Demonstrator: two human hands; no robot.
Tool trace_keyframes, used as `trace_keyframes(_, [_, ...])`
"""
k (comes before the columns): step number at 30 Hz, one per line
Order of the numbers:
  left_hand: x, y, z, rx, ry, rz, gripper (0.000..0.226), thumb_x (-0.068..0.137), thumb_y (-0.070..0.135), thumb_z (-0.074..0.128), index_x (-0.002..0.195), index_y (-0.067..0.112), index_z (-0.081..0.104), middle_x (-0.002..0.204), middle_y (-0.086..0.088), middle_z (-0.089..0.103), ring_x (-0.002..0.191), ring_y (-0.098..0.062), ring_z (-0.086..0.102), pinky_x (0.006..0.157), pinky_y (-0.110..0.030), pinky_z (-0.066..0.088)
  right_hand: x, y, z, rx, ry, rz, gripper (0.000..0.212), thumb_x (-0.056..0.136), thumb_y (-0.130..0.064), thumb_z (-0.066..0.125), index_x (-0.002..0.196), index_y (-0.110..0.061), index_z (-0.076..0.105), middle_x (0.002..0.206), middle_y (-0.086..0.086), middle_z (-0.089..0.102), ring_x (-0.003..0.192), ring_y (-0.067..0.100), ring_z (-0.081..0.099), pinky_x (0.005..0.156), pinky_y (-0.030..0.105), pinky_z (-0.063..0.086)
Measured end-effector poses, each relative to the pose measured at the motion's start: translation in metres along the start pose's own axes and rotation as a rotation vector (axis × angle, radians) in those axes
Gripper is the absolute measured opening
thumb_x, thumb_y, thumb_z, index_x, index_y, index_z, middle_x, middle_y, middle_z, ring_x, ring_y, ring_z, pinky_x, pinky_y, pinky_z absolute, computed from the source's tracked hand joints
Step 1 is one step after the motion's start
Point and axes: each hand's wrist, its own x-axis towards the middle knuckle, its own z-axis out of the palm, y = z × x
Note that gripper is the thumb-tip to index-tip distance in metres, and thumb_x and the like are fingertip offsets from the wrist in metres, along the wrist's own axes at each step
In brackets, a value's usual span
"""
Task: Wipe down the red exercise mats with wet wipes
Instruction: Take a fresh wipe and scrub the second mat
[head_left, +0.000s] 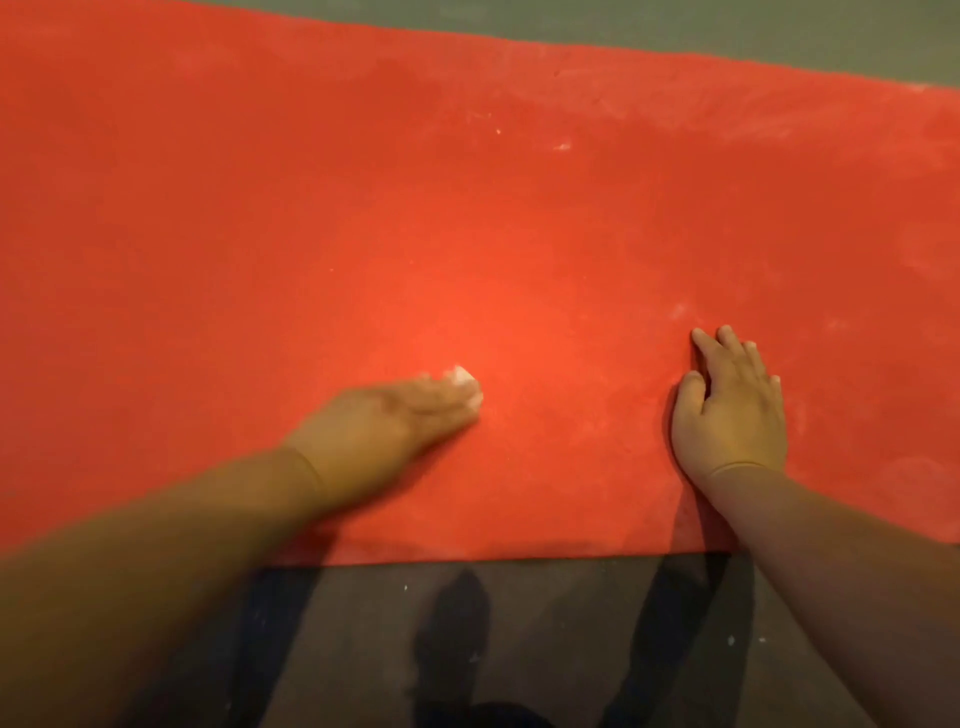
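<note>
Starting nearest: dark floor (545, 623), pale specks, arm shadows across it. Red mat (467, 208) lies on it, near edge just ahead. Left hand (379, 431), blurred, fingers straight and together, presses a white wet wipe (462, 376) onto the mat; wipe shows only at the fingertips. Right hand (732, 415), well apart, palm down, fingers slightly spread, holds nothing. Farther: whitish smudges (563, 146) on mat.
</note>
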Motion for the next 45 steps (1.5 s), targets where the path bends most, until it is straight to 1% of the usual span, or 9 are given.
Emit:
trace_keyframes(7, [-0.02, -0.051, -0.019, 0.0, 0.22, -0.873, 0.047, 0.09, 0.0, 0.046, 0.135, 0.01, 0.052, 0.148, -0.013, 0.039, 0.124, -0.039, 0.051, 0.1, -0.044, 0.041, -0.001, -0.001, 0.0, 0.008, 0.005, 0.004, 0.05, 0.093, -0.026, 0.037, 0.143, -0.03, 0.038, 0.155, -0.003, 0.025, 0.145, 0.019, 0.015, 0.119, 0.043, 0.009])
trace_keyframes(12, [-0.009, 0.055, 0.015, -0.158, 0.1, -0.251, 0.052, 0.081, -0.003, 0.044, 0.129, 0.007, 0.059, 0.14, -0.013, 0.049, 0.125, -0.032, 0.051, 0.103, -0.044, 0.038, -0.001, -0.002, -0.001, 0.003, 0.01, -0.001, 0.05, 0.093, -0.026, 0.037, 0.142, -0.029, 0.039, 0.155, -0.003, 0.026, 0.145, 0.019, 0.016, 0.119, 0.043, 0.009])
trace_keyframes(15, [0.0, 0.015, 0.004, 0.031, 0.03, 0.083, 0.044, 0.082, 0.001, 0.053, 0.124, 0.007, 0.064, 0.132, -0.013, 0.057, 0.116, -0.032, 0.06, 0.098, -0.051, 0.043, 0.0, -0.001, 0.0, 0.008, 0.01, 0.001, 0.05, 0.092, -0.026, 0.036, 0.142, -0.03, 0.039, 0.155, -0.003, 0.026, 0.145, 0.018, 0.015, 0.119, 0.043, 0.009])
trace_keyframes(22, [0.052, -0.053, -0.004, -0.091, 0.286, -0.994, 0.054, 0.086, -0.006, 0.039, 0.138, 0.002, 0.045, 0.153, -0.017, 0.03, 0.141, -0.029, 0.028, 0.116, -0.036, 0.02, 0.0, 0.0, 0.002, 0.021, 0.033, 0.008, 0.05, 0.091, -0.025, 0.039, 0.141, -0.03, 0.04, 0.155, -0.003, 0.028, 0.145, 0.018, 0.017, 0.119, 0.043, 0.01])
trace_keyframes(26, [0.085, 0.049, 0.03, -0.272, 0.147, -0.456, 0.064, 0.088, 0.001, 0.041, 0.149, 0.017, 0.031, 0.158, -0.007, 0.021, 0.143, -0.022, 0.025, 0.115, -0.028, 0.018, 0.001, 0.0, 0.002, 0.013, 0.037, 0.004, 0.05, 0.092, -0.026, 0.039, 0.141, -0.03, 0.04, 0.155, -0.003, 0.028, 0.145, 0.018, 0.017, 0.119, 0.042, 0.01])
trace_keyframes(30, [0.077, 0.041, 0.017, -0.197, -0.056, 0.131, 0.052, 0.082, 0.0, 0.048, 0.134, 0.007, 0.054, 0.142, -0.012, 0.047, 0.129, -0.03, 0.048, 0.112, -0.039, 0.028, 0.001, 0.001, 0.004, 0.009, 0.036, 0.005, 0.051, 0.091, -0.028, 0.037, 0.142, -0.03, 0.04, 0.155, -0.004, 0.027, 0.145, 0.017, 0.016, 0.119, 0.042, 0.009])
trace_keyframes(37, [0.108, -0.003, 0.008, -0.099, 0.146, -0.667, 0.051, 0.093, 0.007, 0.043, 0.144, 0.013, 0.041, 0.154, -0.009, 0.031, 0.14, -0.026, 0.033, 0.115, -0.032, 0.022, 0.001, 0.001, 0.004, 0.013, 0.029, 0.01, 0.051, 0.091, -0.03, 0.036, 0.142, -0.031, 0.038, 0.155, -0.005, 0.026, 0.145, 0.017, 0.014, 0.119, 0.041, 0.008])
trace_keyframes(42, [0.11, 0.062, 0.023, -0.236, 0.044, -0.009, 0.037, 0.091, 0.01, 0.047, 0.126, 0.008, 0.062, 0.136, -0.011, 0.055, 0.119, -0.029, 0.058, 0.102, -0.043, 0.046, 0.0, 0.0, 0.003, 0.0, 0.042, 0.001, 0.051, 0.091, -0.029, 0.038, 0.142, -0.03, 0.039, 0.155, -0.004, 0.027, 0.145, 0.017, 0.015, 0.119, 0.042, 0.009])
trace_keyframes(45, [0.108, 0.021, 0.014, -0.11, -0.019, -0.018, 0.044, 0.092, 0.007, 0.051, 0.135, 0.016, 0.055, 0.145, -0.004, 0.045, 0.13, -0.028, 0.047, 0.111, -0.036, 0.033, 0.001, 0.002, 0.006, -0.002, 0.046, 0.004, 0.05, 0.092, -0.03, 0.038, 0.142, -0.03, 0.039, 0.155, -0.005, 0.028, 0.145, 0.017, 0.015, 0.119, 0.042, 0.009])
